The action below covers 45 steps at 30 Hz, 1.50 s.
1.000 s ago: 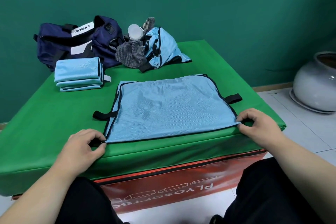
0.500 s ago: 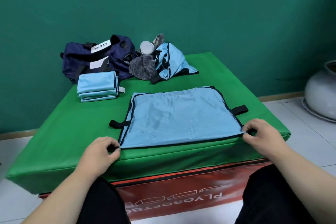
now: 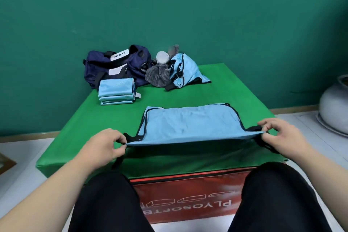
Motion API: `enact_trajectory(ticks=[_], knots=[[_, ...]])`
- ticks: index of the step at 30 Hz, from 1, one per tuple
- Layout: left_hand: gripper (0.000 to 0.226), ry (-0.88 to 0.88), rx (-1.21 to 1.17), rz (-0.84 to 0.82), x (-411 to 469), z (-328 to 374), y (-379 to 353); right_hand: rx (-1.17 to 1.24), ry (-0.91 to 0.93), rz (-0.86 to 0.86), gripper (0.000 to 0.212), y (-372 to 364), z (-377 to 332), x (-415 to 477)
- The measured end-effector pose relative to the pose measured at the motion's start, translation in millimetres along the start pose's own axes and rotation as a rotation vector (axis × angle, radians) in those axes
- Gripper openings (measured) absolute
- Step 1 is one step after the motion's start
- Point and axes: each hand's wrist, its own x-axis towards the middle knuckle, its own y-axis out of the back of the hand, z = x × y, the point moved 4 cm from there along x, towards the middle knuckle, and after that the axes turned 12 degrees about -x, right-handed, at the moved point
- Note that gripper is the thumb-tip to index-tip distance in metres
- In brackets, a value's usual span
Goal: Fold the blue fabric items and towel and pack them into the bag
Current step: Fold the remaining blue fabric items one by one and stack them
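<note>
Blue cloth (image 3: pixel 190 126): left hand (image 3: pixel 102 146) and right hand (image 3: pixel 282 137) pinch its near corners.
Stack (image 3: pixel 116 90) folded, upper left; heap (image 3: pixel 185 70) unfolded, bag (image 3: pixel 105 66) unpacked.

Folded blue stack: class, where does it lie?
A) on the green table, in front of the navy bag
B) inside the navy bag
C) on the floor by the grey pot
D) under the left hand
A: the folded blue stack rests on the green table just in front of the navy bag, outside it.

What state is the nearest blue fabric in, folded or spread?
Spread: the blue fabric lies wide open, its near edge raised by the left hand and right hand pinching the corners.
</note>
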Motion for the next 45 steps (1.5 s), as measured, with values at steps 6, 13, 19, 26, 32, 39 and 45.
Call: enact_trajectory(ticks=[6, 13, 19, 26, 32, 39, 45], knots=[[0.018, 0.101, 0.112, -0.067, 51.3, 1.9, 13.0, -0.135, -0.023, -0.069, 0.014, 10.6, -20.9, 57.2], [0.005, 0.213, 0.254, -0.096, 139.9, -8.4, 1.5, -0.243, -0.091, -0.145, 0.009, -19.9, -21.5, 143.5], [0.005, 0.279, 0.224, -0.092, 204.2, -32.5, -24.7, -0.318, -0.173, -0.211, 0.010, -53.8, -14.4, 203.1], [0.039, 0.177, 0.194, -0.023, 213.7, -42.7, -56.1, -0.467, -0.119, -0.388, 0.051, -82.5, -21.3, 233.3], [0.042, 0.165, -0.064, 0.184, 139.5, -0.9, -60.9, -0.437, 0.114, -0.378, 0.044, -111.3, -88.5, 219.7], [0.064, 0.216, -0.189, 0.094, 66.3, 20.2, -89.0, -0.440, 0.457, -0.506, 0.040, -188.7, -210.5, 185.3], [0.072, 0.135, 0.045, -0.037, 56.3, 17.7, -94.8, -0.437, 0.528, -0.589, 0.042, -229.8, -274.5, 171.3]])
